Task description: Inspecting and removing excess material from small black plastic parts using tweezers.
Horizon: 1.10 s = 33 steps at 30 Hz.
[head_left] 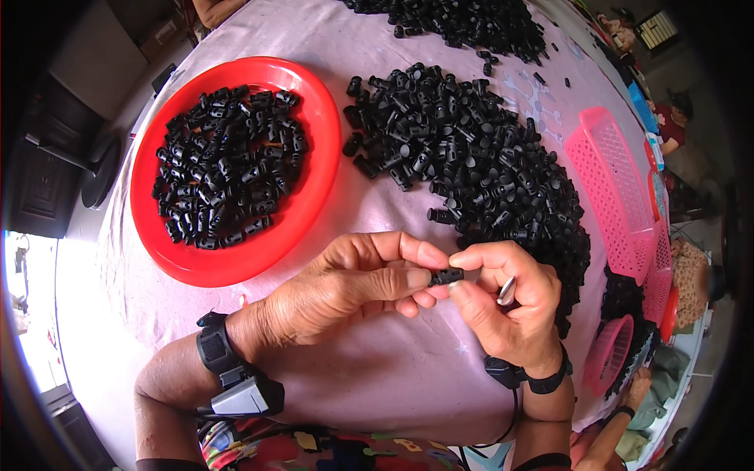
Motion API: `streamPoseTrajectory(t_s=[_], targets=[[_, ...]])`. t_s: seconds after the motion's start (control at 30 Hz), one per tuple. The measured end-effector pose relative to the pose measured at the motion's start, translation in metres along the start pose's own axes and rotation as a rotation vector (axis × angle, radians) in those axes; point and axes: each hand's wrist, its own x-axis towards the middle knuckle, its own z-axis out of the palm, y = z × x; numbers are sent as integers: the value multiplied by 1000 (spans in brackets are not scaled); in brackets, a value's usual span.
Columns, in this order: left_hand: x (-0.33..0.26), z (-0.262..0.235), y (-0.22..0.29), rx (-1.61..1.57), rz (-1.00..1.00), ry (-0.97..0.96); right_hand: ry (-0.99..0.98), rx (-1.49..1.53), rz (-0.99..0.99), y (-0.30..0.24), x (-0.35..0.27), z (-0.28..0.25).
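Note:
Between the fingertips of both hands is a small black barrel-shaped cord lock (448,276). My left hand (334,286) pinches its left end with thumb and forefinger. At the other end, the thumb and forefinger of my right hand (514,310) close on it. A shiny metal piece (507,291) pokes out between the curled fingers of my right hand; the rest of it is hidden, so its kind cannot be made out. Just beyond the hands spreads a large pile of loose black cord locks (503,177). To the left, a red round plate (314,212) holds many similar cord locks.
Another black heap (463,23) lies at the far edge of the pink tablecloth (369,377). Pink perforated baskets (609,180) stand along the right side, with a pink round basket (611,357) nearer. Another person's forearm (620,420) shows at lower right, and another person's arm (216,11) at the top.

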Motion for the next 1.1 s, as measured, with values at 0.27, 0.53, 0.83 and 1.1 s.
streamPoseTrajectory(t_s=[0.27,0.53,0.83,1.1], targets=[[3,1,-8,-6,16,12,-11,-2,68,-1,-2,0],[3,7,-6,13,-20,37,66,155,152,2,-6,7],[2,6,-7,-117,-71,28,83,246,211,1,-2,4],[1,3,-5,-170,-68,30,22,216,189,-1,-1,3]])
